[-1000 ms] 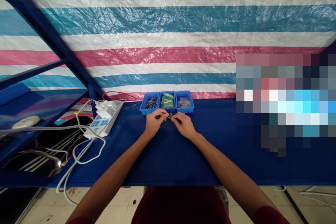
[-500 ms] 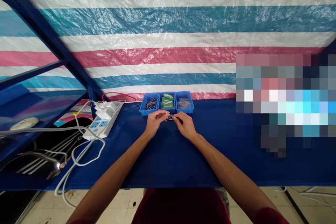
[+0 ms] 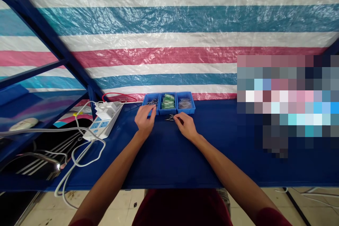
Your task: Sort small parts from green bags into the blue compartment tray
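**Left hand** (image 3: 145, 120): carried palm down, with the fingers (image 3: 148, 112) loosely spread and curved downward; no grip is formed. **Left wrist** (image 3: 138, 135): kept nearly straight. **Left forearm** (image 3: 111, 171): extended forward and inward from the lower edge of the view.

**Right hand** (image 3: 186, 126): carried palm down and angled inward, with the thumb and forefinger (image 3: 178, 120) brought close together at the tips; whether anything is gripped between them cannot be told at this size. **Right wrist** (image 3: 195, 137): slightly bent. **Right forearm** (image 3: 225, 169): extended forward and inward. Both hands are held apart.
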The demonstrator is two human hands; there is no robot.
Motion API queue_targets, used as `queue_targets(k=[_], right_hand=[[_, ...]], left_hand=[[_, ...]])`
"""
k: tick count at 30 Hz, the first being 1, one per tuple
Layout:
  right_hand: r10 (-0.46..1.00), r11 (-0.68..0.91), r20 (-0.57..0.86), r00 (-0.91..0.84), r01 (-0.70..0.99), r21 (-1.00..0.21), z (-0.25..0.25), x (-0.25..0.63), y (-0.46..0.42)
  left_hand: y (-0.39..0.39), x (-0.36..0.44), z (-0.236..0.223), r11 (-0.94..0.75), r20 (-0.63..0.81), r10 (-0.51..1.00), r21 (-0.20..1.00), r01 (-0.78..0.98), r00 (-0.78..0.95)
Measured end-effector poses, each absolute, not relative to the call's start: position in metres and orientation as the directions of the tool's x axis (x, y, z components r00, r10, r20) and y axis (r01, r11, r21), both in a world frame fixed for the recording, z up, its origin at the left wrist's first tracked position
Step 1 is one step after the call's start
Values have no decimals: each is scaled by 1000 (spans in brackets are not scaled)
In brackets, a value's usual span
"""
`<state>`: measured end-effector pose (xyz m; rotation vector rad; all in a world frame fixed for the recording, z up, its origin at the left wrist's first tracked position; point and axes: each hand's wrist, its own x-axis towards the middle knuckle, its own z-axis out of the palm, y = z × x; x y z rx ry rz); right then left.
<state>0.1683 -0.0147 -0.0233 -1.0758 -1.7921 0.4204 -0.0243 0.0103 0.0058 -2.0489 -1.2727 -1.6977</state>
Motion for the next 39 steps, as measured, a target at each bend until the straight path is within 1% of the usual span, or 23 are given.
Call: queue_targets(k=[3, 5, 13, 17, 20, 24, 26, 28, 30, 31, 33, 34, 36, 39], right_hand=[[816, 550, 562, -139, 488, -678, -25, 168, -14], [815, 548, 565, -131, 488, -679, -26, 167, -14], [820, 527, 566, -84, 495, -691, -27, 170, -10], [821, 493, 570, -16, 524, -695, -26, 172, -9], [820, 485, 572, -5, 538, -689, -26, 172, -9], [837, 458, 546, -13, 564, -687, -28, 171, -8], [851, 433, 525, -15, 587, -685, -29, 171, -7], [869, 397, 495, -18, 622, -675, -30, 172, -6], [892, 351, 452, -24, 669, -656, -31, 172, -6], [904, 324, 427, -27, 693, -644, -31, 172, -6], [928, 274, 371, -33, 736, -618, -30, 172, -6], [938, 253, 344, -38, 753, -607, -30, 172, -6], [954, 224, 294, -53, 777, -588, -29, 171, -7], [966, 205, 246, -75, 802, -562, -27, 171, -7]], left_hand=[[20, -35, 7, -555, 853, 514, 414, 721, -93], [27, -41, 5, -542, 840, 535, 426, 724, -94], [46, -47, -9, -423, 825, 566, 297, 856, -6], [46, -48, -11, -434, 844, 536, 242, 868, 33], [47, -49, -12, -435, 856, 514, 206, 877, 54], [50, -50, -13, -379, 807, 581, 155, 912, 104], [49, -48, -13, -399, 794, 593, 149, 905, 130], [45, -44, -12, -506, 782, 589, 160, 848, 204], [39, -37, -13, -646, 725, 591, 164, 745, 353], [37, -34, -14, -703, 671, 593, 160, 693, 446], [33, -28, -17, -771, 541, 586, 144, 620, 603], [32, -26, -20, -786, 487, 584, 139, 602, 650], [32, -23, -25, -789, 408, 595, 135, 599, 692], [33, -22, -30, -776, 341, 621, 144, 614, 706]])
